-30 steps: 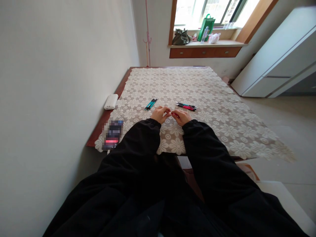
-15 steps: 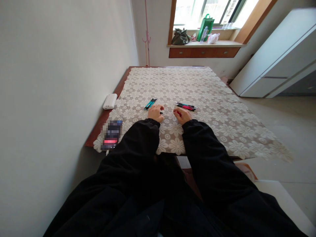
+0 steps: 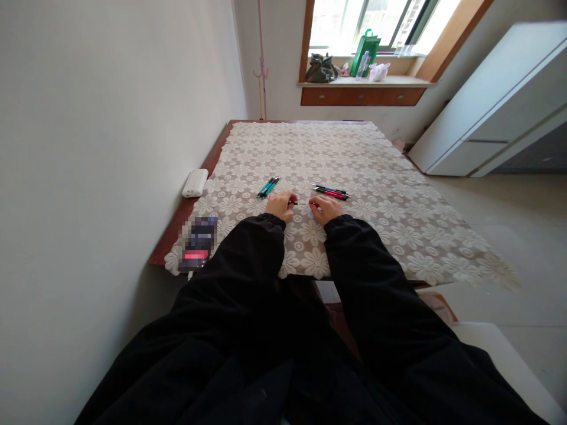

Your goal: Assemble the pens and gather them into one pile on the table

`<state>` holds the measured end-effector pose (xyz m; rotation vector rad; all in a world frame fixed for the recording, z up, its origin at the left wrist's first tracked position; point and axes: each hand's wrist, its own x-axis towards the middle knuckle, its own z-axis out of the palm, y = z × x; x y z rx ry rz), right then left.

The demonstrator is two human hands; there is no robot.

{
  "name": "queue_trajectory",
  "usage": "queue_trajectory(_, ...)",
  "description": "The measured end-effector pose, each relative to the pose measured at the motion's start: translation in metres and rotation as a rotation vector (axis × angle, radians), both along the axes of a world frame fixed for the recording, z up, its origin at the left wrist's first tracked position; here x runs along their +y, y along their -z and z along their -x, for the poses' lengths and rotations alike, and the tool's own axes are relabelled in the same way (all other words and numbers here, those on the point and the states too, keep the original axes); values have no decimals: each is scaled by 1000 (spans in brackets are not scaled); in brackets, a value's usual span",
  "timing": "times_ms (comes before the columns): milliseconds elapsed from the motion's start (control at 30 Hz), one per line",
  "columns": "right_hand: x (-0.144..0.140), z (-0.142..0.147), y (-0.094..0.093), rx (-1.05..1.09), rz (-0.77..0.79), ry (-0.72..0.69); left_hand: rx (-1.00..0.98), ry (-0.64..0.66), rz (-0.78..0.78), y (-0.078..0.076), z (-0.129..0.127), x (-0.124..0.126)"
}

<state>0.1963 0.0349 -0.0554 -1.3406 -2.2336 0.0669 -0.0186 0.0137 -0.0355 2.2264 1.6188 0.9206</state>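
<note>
My left hand (image 3: 280,206) is closed on a small black pen part (image 3: 292,203) in front of me on the table. A thin pale rod (image 3: 303,203) spans the short gap between my hands. My right hand (image 3: 328,209) pinches a red pen barrel (image 3: 313,204), mostly covered by the fingers. Whether the rod enters the red barrel is too small to tell. Just beyond my left hand lie teal and black pens (image 3: 268,187), side by side. Past my right hand is a second group of pens (image 3: 331,192), teal and red with black ends.
A patterned lace cloth (image 3: 301,153) covers the table. Along its left side are a white power bank (image 3: 195,183) and a blurred phone (image 3: 198,243) with a cable plugged in. A white wall (image 3: 110,147) closes off the left. Bags (image 3: 322,68) stand on the windowsill.
The black part and rod have levelled out, and the rod now lines up with the red barrel. My left fingers have closed in around the black part. The loose pens lie as before.
</note>
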Motion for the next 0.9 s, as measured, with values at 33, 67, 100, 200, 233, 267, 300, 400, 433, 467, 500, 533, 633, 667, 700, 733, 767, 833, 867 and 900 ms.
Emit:
queue_trajectory(33,0,0,0,2,-2,-3,-15,4,3,0,0,0)
queue_trajectory(67,1,-1,0,2,-5,-7,-24,8,6,0,0,0)
queue_trajectory(100,1,-1,0,-2,-6,-15,-27,12,8,0,0,-1)
queue_trajectory(200,1,-3,-1,-13,3,-65,-19,40,21,0,-1,-1)
queue_trajectory(233,0,-3,-2,-14,8,-89,-21,58,26,0,-1,-1)
queue_trajectory(267,0,-3,-3,-11,13,-114,-27,79,27,0,-1,-1)
queue_trajectory(300,-1,-2,-4,-5,18,-140,-38,101,27,1,-1,0)
queue_trajectory(400,-3,0,-5,25,68,-192,-90,165,22,5,-1,2)
queue_trajectory(433,-3,1,-6,39,94,-197,-111,178,23,6,-1,2)
queue_trajectory(467,-3,1,-6,52,118,-197,-130,187,26,7,-1,3)
queue_trajectory(500,-3,2,-6,64,136,-194,-147,190,31,8,-1,3)
queue_trajectory(533,-3,2,-5,74,147,-193,-162,186,36,8,-1,3)
queue_trajectory(633,-1,2,-4,92,145,-212,-203,145,52,9,-2,3)
queue_trajectory(667,-1,1,-3,95,140,-218,-210,131,62,9,-2,4)
queue_trajectory(700,0,1,-3,98,136,-222,-212,120,74,8,-2,4)
queue_trajectory(733,0,1,-3,100,134,-222,-209,114,86,8,-2,4)
queue_trajectory(767,0,1,-2,101,134,-221,-204,111,92,7,-2,3)
queue_trajectory(833,1,0,-3,101,138,-223,-195,120,87,5,-2,3)
queue_trajectory(867,0,0,-3,97,139,-225,-198,127,76,4,-2,2)
queue_trajectory(900,0,-1,-4,90,135,-225,-202,135,64,2,-1,2)
